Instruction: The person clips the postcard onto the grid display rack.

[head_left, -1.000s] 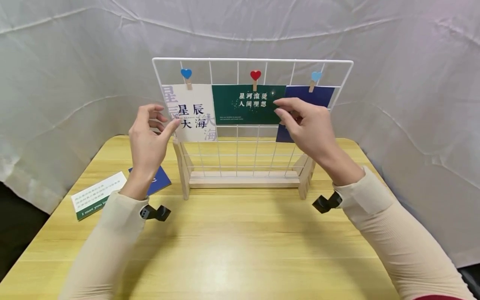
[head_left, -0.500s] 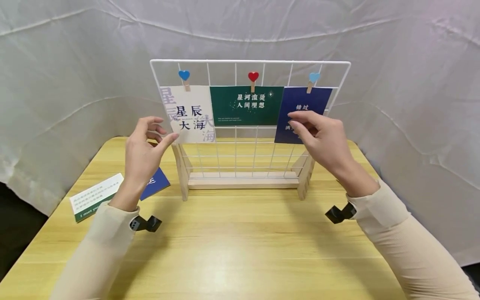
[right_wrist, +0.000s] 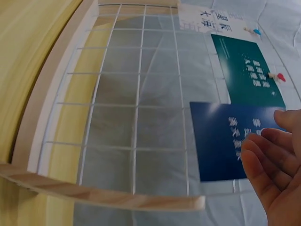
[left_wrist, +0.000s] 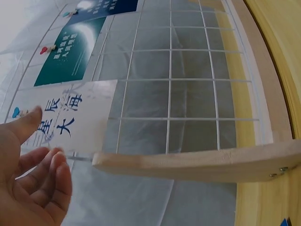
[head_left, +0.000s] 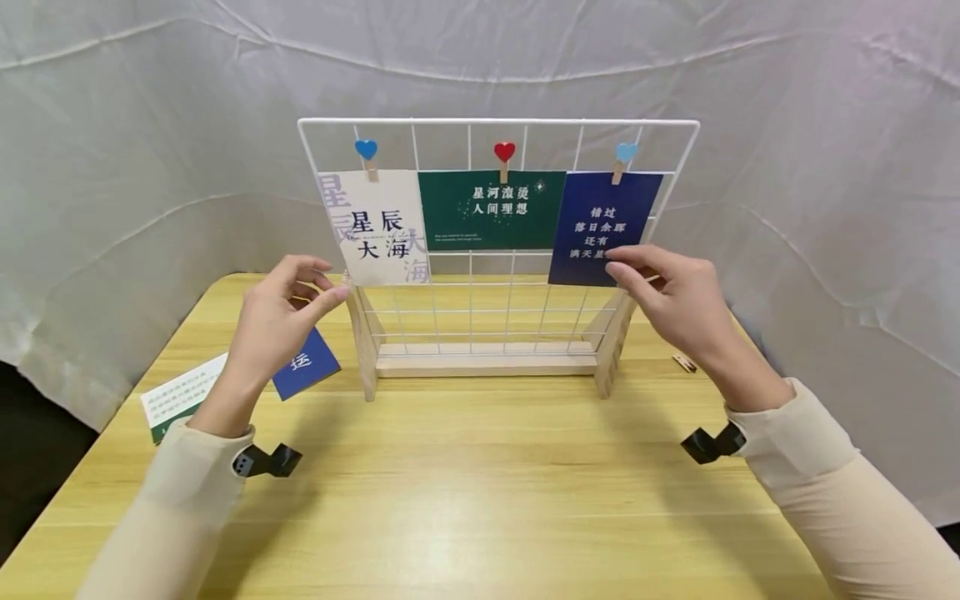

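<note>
Three cards hang in a row on a white wire grid rack (head_left: 491,310) in the head view. A dark blue heart clip (head_left: 366,150) holds the white card (head_left: 382,196), a red heart clip (head_left: 504,152) the green card (head_left: 450,212), and a light blue heart clip (head_left: 626,152) the navy card (head_left: 600,192). My left hand (head_left: 273,321), fingers loosely bent and holding nothing, is beside the white card's lower left corner. My right hand (head_left: 678,304), likewise holding nothing, overlaps the navy card's lower right part. Thumb and fingers stand apart in both wrist views.
A white and green card (head_left: 176,396) and a blue card (head_left: 311,367) lie on the wooden table (head_left: 450,483) at the left, partly behind my left arm. Small wooden clips (head_left: 684,362) lie at the right. Wooden legs (head_left: 362,350) carry the rack; grey cloth (head_left: 480,50) hangs behind.
Both hands have drawn down and outward, the right moving from the green card across to the navy card's edge. More of the navy card and the small clips now show. The hung cards stay in place.
</note>
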{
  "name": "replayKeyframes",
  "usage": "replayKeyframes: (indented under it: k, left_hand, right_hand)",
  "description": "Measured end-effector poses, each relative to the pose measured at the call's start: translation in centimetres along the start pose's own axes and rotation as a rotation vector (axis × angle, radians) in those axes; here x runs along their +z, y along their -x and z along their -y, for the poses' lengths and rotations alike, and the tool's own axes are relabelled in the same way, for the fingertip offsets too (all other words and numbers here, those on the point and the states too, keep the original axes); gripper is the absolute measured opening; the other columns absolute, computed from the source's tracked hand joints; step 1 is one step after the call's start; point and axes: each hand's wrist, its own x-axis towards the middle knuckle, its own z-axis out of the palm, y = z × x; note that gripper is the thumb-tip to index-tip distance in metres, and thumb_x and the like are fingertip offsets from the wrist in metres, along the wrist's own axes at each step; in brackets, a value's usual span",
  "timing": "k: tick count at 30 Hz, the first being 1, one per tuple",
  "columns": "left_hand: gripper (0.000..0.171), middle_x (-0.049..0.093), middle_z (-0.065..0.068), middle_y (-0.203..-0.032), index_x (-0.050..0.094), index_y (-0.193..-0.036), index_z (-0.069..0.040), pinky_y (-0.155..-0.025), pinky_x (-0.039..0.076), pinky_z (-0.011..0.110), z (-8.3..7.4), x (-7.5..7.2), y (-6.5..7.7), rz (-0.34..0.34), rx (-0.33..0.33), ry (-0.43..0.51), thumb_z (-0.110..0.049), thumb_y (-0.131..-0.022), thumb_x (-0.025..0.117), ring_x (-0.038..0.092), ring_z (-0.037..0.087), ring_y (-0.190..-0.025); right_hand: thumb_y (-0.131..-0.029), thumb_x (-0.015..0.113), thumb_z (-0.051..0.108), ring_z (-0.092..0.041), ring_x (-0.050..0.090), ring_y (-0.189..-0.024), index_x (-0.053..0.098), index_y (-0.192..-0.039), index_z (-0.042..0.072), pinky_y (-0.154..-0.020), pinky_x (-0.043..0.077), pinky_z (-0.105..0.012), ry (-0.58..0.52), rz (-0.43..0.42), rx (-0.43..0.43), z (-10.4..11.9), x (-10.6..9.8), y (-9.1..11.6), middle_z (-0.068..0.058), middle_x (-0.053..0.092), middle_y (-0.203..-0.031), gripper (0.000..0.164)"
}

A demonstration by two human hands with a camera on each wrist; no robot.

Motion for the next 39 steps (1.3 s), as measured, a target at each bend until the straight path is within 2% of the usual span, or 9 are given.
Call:
replayKeyframes:
  k: [7,13,17,20,26,30,35,39]
  left_hand:
    - [0.043,0.066,0.005,-0.098,0.061,-0.121,-0.013,-0.069,0.044,0.022,1.2,-0.6,0.2,0.086,-0.026,-0.002,-0.043,-0.092,0.068,0.06,0.019,-0.084]
    - [0.044,0.067,0.007,-0.1,0.061,-0.123,-0.011,-0.071,0.045,0.024,2.2,-1.0,0.4,0.139,-0.038,-0.018,-0.042,-0.092,0.067,0.061,0.021,-0.087]
    - [0.047,0.065,0.007,-0.102,0.06,-0.125,-0.009,-0.072,0.045,0.029,3.2,-1.2,0.5,0.174,-0.048,-0.038,-0.043,-0.093,0.065,0.061,0.022,-0.091]
    - [0.047,0.064,0.008,-0.102,0.059,-0.125,-0.007,-0.074,0.046,0.031,4.0,-1.3,0.6,0.197,-0.049,-0.044,-0.042,-0.094,0.064,0.061,0.026,-0.094]
    - [0.044,0.064,0.011,-0.103,0.058,-0.124,-0.004,-0.077,0.047,0.034,5.4,-1.5,1.1,0.217,-0.057,-0.065,-0.038,-0.095,0.065,0.063,0.031,-0.097]
    - [0.047,0.064,0.014,-0.107,0.057,-0.125,-0.004,-0.079,0.046,0.042,6.3,-1.7,1.5,0.231,-0.087,-0.083,-0.039,-0.095,0.064,0.061,0.034,-0.102]
    - [0.053,0.064,0.02,-0.113,0.055,-0.128,-0.003,-0.081,0.045,0.051,7.5,-1.8,1.8,0.263,-0.146,-0.114,-0.045,-0.095,0.061,0.057,0.037,-0.105]
    - [0.055,0.062,0.023,-0.114,0.054,-0.127,-0.002,-0.083,0.045,0.055,8.6,-1.8,1.8,0.288,-0.172,-0.144,-0.047,-0.096,0.06,0.056,0.039,-0.107]
  right_hand:
    - [-0.097,0.063,0.026,-0.012,0.065,-0.073,0.074,-0.112,0.011,-0.059,0.045,-0.013,-0.032,0.018,0.077,-1.6,-0.5,1.3,-0.006,0.074,-0.093,0.023]
    - [-0.098,0.062,0.03,-0.003,0.064,-0.073,0.074,-0.113,0.014,-0.057,0.046,-0.013,-0.008,0.06,0.142,-3.3,-1.1,2.3,-0.006,0.073,-0.095,0.025]
    - [-0.099,0.058,0.037,-0.013,0.066,-0.078,0.072,-0.117,0.018,-0.058,0.046,-0.013,0.023,0.099,0.204,-4.7,-1.5,3.1,-0.005,0.072,-0.103,0.03]
    - [-0.098,0.057,0.041,-0.014,0.065,-0.081,0.072,-0.118,0.018,-0.06,0.045,-0.012,0.035,0.111,0.248,-5.7,-1.9,3.7,-0.007,0.072,-0.105,0.034]
    - [-0.099,0.056,0.044,-0.001,0.059,-0.082,0.07,-0.121,0.015,-0.061,0.045,-0.014,0.059,0.147,0.31,-7.3,-2.2,5.0,-0.009,0.071,-0.108,0.039]
    - [-0.099,0.054,0.044,-0.006,0.058,-0.088,0.068,-0.124,0.013,-0.062,0.044,-0.014,0.048,0.164,0.345,-8.4,-2.2,6.0,-0.011,0.069,-0.113,0.042]
    - [-0.099,0.054,0.044,-0.02,0.058,-0.099,0.064,-0.129,0.01,-0.066,0.042,-0.012,0.021,0.186,0.399,-9.9,-2.3,7.2,-0.015,0.066,-0.12,0.046]
    - [-0.1,0.053,0.044,-0.032,0.056,-0.107,0.062,-0.132,0.009,-0.069,0.041,-0.016,0.001,0.203,0.44,-11.5,-2.5,8.1,-0.018,0.063,-0.125,0.049]
